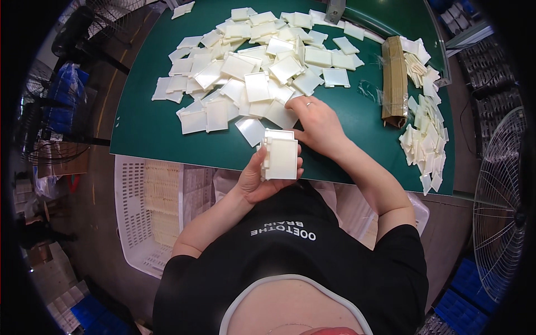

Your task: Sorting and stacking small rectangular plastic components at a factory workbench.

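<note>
My left hand (259, 178) is wrapped round a small stack of white plastic panels (283, 159), held upright just off the table's near edge. These panels are flat and rectangular, with raised rims and small tabs at the side. My right hand (319, 124) reaches to the near side of a loose pile of similar panels (237, 66). Its curled fingers and thumb grip the right edge of one white plastic panel (281, 115), though the fingertips are partly hidden. A thinner, more see-through panel (249, 132) lies nearest the stack.
The green table (148, 131) bears a long cardboard piece (394, 84) at the right, dividing off another heap of white parts (427, 139). Below the near edge, a white perforated basket (131, 223) holds rows of pale parts. A large fan (499, 206) stands at the right.
</note>
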